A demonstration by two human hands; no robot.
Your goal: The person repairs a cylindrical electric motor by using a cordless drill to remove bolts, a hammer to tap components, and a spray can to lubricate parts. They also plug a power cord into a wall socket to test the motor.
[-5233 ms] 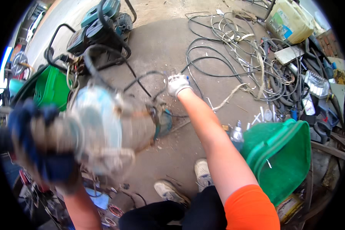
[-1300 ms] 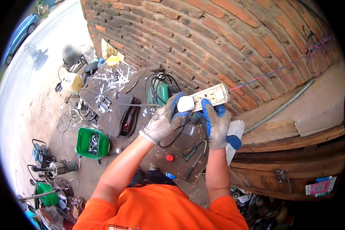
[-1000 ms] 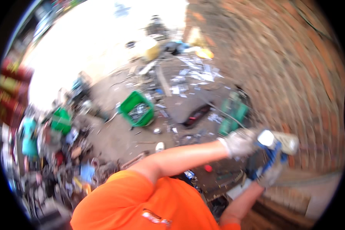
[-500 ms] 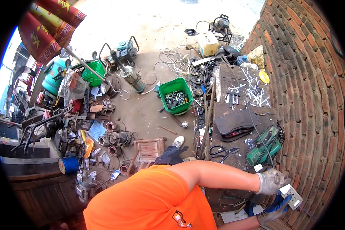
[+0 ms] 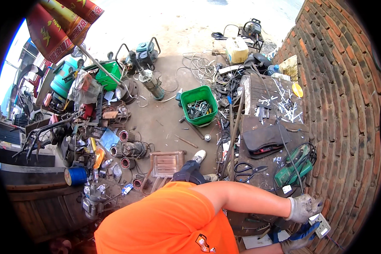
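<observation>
At the lower right, next to the brick wall, both my gloved hands meet at a pale multi-socket power strip. My left hand, in a grey glove, is closed over its upper end. Whatever those fingers hold is hidden. Just below them a white piece shows against the strip. From underneath, my right hand, in a grey and blue glove, grips the strip. A dark cable runs down toward my left hand past a green power tool on the wooden bench.
Large black-handled scissors and a dark pouch lie on the bench, with white strips farther back. On the floor stand a green bin of metal parts and a wooden chair. Machine parts crowd the left.
The whole view has shifted slightly. My left hand sits a little closer over the strip and covers more of the white piece. My right hand keeps its grip.
</observation>
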